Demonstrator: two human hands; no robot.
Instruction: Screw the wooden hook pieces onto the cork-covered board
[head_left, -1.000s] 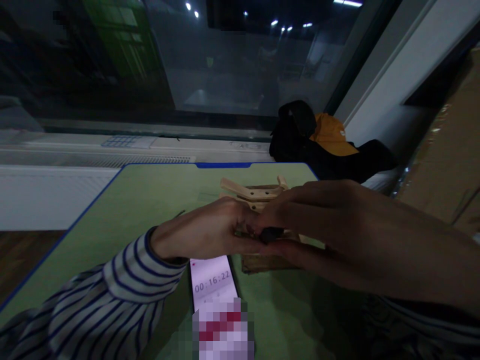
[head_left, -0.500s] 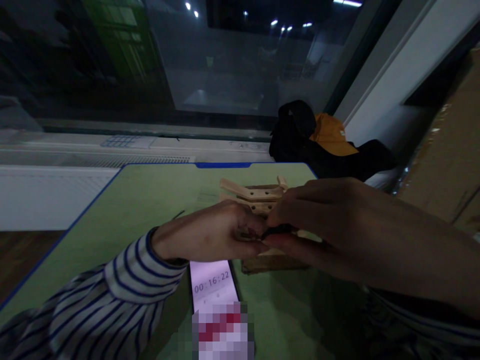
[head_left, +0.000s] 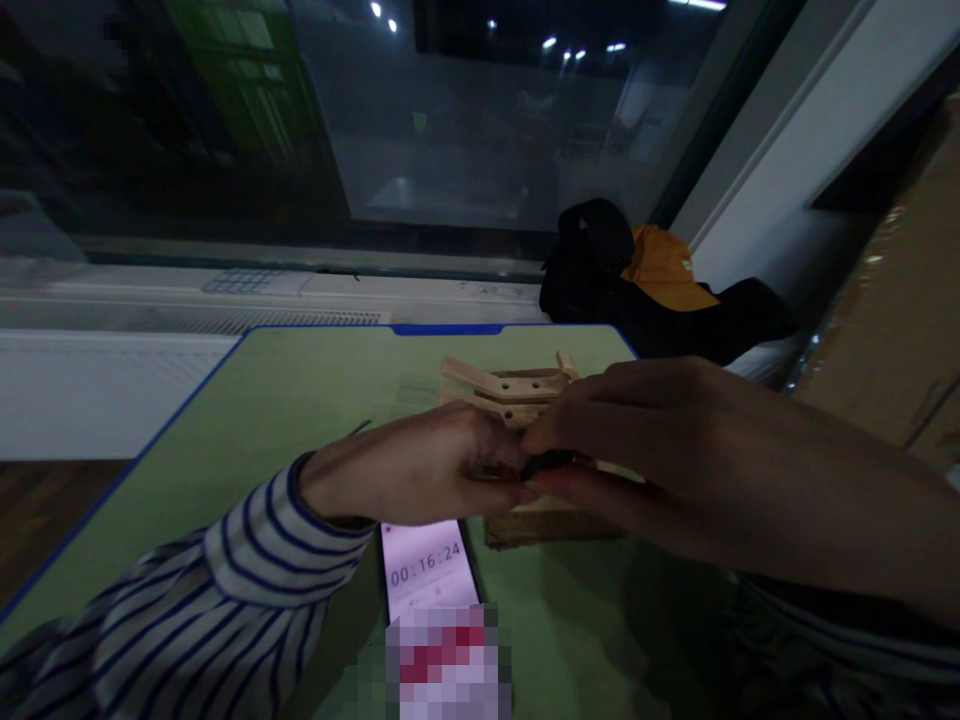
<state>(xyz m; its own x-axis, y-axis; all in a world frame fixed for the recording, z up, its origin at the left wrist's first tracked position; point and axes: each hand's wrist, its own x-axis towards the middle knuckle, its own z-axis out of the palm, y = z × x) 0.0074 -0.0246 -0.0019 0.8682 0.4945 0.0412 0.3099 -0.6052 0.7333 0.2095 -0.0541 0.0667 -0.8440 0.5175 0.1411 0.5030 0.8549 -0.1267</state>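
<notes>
A small wooden frame [head_left: 517, 388] of pale slats with dark round holes sits on the green table, partly covered by my hands. My right hand [head_left: 660, 450] comes in from the right and pinches a small dark piece [head_left: 546, 462] between thumb and fingers; its kind is not clear. From the left, my left hand [head_left: 427, 465] meets it over the wooden frame. Its thumb and fingers are closed close to the dark piece's left end, and whatever they grip is hidden. A wooden block [head_left: 555, 525] shows below the fingers, at the frame's near side.
A phone [head_left: 427, 575] with a running timer lies just below my left wrist. The table [head_left: 300, 370] has a blue rim. Behind it are a radiator [head_left: 112, 390] and a window. A black bag [head_left: 592, 260] and an orange cap [head_left: 667, 270] rest at the back right, near a cardboard box [head_left: 892, 300].
My right fingers have shifted slightly left and the dark piece has turned a little in their pinch. My left hand stays nearly still. The phone's timer has advanced.
</notes>
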